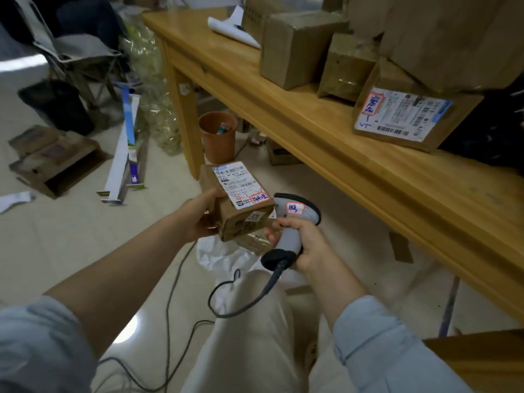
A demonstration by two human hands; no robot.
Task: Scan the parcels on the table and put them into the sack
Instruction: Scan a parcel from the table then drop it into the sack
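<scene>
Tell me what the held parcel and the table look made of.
Held parcel: brown cardboard, matte, creased at the edges, with a white paper label stuck on top. Table: probably wood, visible grain, smooth yellowish finish with slight sheen.

The person reaches both bare forearms forward from pale blue rolled sleeves (377,344). The left hand (195,219) grips a small brown cardboard parcel with a white label (235,202), thumb on its upper edge, fingers hidden beneath. Just beside it, the right hand (302,246) curls round the handle of a grey corded handheld scanner (296,211), wrist straight.
</scene>
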